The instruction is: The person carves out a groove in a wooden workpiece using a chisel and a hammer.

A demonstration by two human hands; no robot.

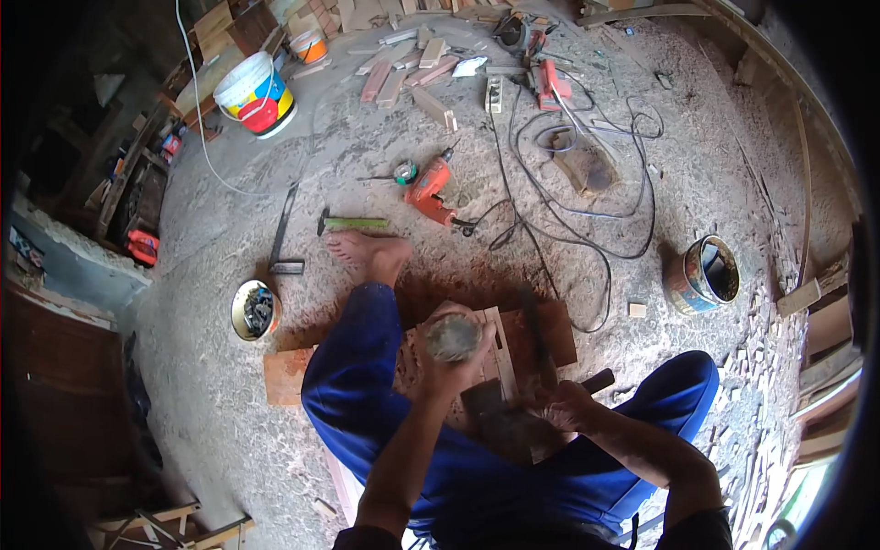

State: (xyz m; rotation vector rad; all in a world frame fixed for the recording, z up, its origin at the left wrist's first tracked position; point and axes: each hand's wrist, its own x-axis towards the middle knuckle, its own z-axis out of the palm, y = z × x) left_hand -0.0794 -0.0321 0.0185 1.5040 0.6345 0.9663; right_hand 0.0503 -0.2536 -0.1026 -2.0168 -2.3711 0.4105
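Observation:
Wrapped round an upright thing is my left hand (451,371); only the thing's round, pale, worn end (453,339) shows, so I cannot tell its kind. Beneath it lies a light wooden piece (500,357) with a straight edge, over a reddish-brown board (557,332) between my legs. My right hand (564,406) is closed on a dark tool's handle (599,380), which sticks out to the right. A blurred dark block (486,401) left of this hand looks like the tool's head. A long dark bar (535,332) lies across the board just beyond.
Past my bare foot (371,254) are a green-handled hammer (357,223), a try square (286,234) and an orange drill (429,191). A tin of metal bits (241,307) stands left, a rusty can (683,280) right. Cables (632,213) loop over the floor. Wood offcuts (394,82) lie behind.

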